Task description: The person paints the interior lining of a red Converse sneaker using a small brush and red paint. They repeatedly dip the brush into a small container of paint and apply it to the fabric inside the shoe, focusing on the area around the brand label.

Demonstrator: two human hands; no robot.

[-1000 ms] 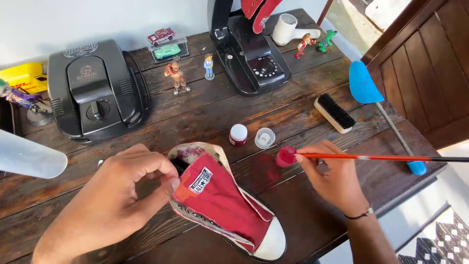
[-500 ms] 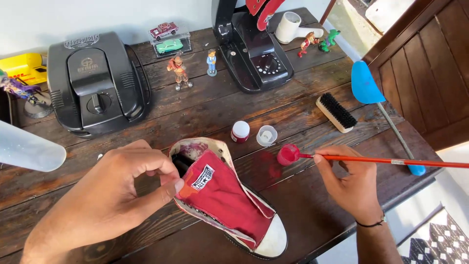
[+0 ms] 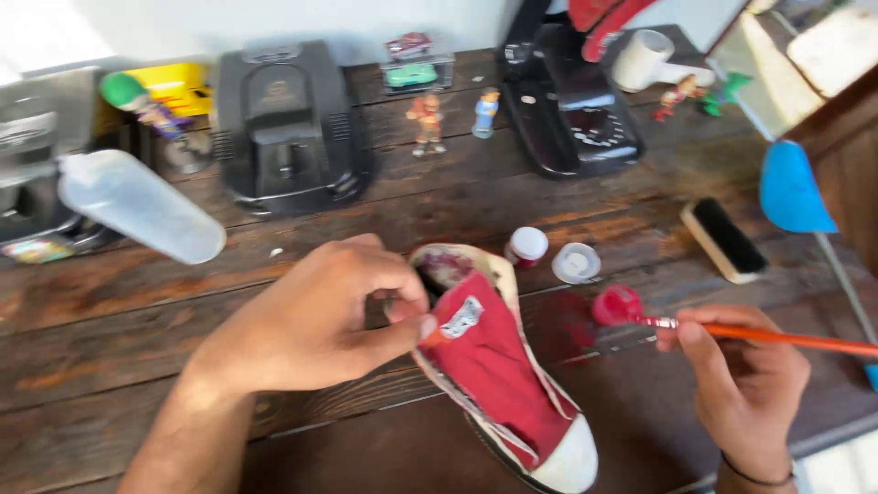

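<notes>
Since the earlier frame, the right hand (image 3: 745,384) has drawn its orange-handled paintbrush (image 3: 759,336) slightly rightward of the red canvas high-top shoe (image 3: 498,366), fingers pinched around the handle. At the shoe's opening, the left hand (image 3: 315,320) grips the tongue between thumb and fingers.

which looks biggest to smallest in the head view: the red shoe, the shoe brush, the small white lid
1. red shoe, largest, though nearest the camera
2. shoe brush
3. small white lid, smallest
</notes>
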